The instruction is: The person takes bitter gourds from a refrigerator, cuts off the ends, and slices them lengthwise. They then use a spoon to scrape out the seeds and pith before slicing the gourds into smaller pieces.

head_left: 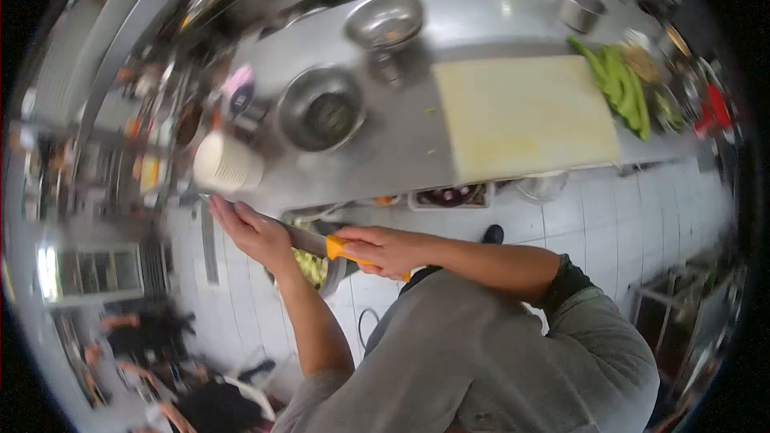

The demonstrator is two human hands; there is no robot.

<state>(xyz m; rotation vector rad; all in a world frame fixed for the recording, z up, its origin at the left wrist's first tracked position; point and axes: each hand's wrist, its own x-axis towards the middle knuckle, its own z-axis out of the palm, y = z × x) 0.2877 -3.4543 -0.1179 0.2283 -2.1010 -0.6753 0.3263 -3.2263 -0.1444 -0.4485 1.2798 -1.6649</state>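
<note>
My right hand (pixel 375 250) is closed around the yellow handle of a knife (pixel 337 248), held in front of my body near the counter's front edge. The blade points left. My left hand (pixel 253 232) lies along the blade with its fingers stretched out, covering part of it. Just beyond that hand stands a stack of white containers (pixel 230 163). Below the blade, a container of chopped pale green pieces (pixel 311 269) is partly hidden by my left forearm.
On the steel counter (pixel 393 156) are a white cutting board (pixel 525 116), metal bowls (pixel 293 104) (pixel 385 22), a metal pot (pixel 581 6) and long green peppers (pixel 619 88). A crate (pixel 451 196) sits below the edge. People in dark clothes (pixel 216 409) are at lower left.
</note>
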